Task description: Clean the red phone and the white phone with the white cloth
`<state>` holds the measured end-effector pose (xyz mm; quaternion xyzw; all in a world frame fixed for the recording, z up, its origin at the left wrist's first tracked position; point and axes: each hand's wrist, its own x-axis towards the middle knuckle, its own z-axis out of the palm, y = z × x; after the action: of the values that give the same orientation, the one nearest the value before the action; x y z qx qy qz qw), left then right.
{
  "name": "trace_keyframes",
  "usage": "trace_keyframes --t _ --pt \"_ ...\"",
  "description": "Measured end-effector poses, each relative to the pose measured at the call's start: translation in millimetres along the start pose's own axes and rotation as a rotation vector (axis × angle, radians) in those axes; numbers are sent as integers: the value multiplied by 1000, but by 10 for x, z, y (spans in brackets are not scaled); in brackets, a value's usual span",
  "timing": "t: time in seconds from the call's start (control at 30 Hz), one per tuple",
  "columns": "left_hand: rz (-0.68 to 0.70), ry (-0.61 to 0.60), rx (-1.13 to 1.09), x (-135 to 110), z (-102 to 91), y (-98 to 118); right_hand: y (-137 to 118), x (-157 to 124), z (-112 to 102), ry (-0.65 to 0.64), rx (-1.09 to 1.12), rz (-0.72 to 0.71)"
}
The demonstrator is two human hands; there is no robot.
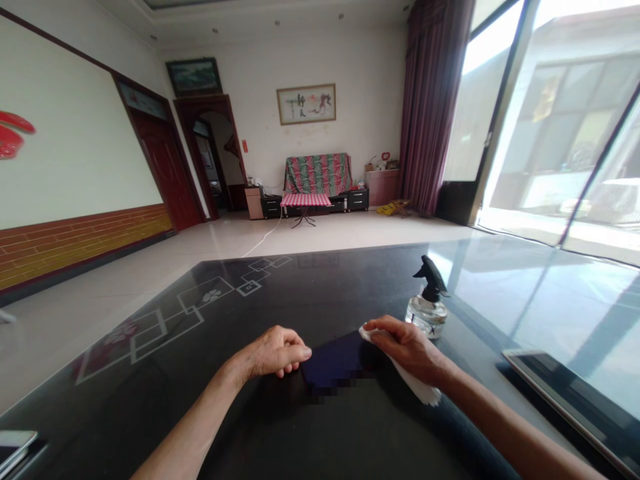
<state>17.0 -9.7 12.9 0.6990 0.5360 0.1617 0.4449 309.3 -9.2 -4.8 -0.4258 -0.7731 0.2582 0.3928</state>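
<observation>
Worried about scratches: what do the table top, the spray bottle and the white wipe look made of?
Table top: dark glass or polished stone, mirror-glossy, reflecting the windows. Spray bottle: clear plastic or glass body, matt black plastic trigger. White wipe: soft tissue or cloth, limp, creased.

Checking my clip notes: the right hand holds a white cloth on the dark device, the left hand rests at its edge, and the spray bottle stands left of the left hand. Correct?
Not quite: the head view shows the spray bottle on the right, just beyond the right hand. The white cloth, dark device and left hand are as you say.
</observation>
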Motion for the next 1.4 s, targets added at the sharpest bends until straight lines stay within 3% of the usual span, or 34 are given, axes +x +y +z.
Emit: trace_keyframes --t 0.17,0.33,0.57,0.7,0.9,1.07,1.33,1.4 --pt "27 2 132 -28 22 27 60 -11 129 -34 -32 -47" --pt "140 187 541 -124 118 141 91 -7 59 -19 -59 -31" --pt "241 166 608 -134 307 130 150 -64 42 28 -204 -41" --pt "218 194 529 -139 277 150 54 -112 12 46 -191 -17" --pt "90 81 203 -202 215 69 -69 -124 57 221 -27 120" --pt "26 191 24 -270 179 -74 -58 -34 217 264 56 115" --pt "98 265 -72 -267 63 -91 -95 231 302 327 108 124" --pt "155 337 -69 -241 42 -100 -97 297 313 330 111 125"
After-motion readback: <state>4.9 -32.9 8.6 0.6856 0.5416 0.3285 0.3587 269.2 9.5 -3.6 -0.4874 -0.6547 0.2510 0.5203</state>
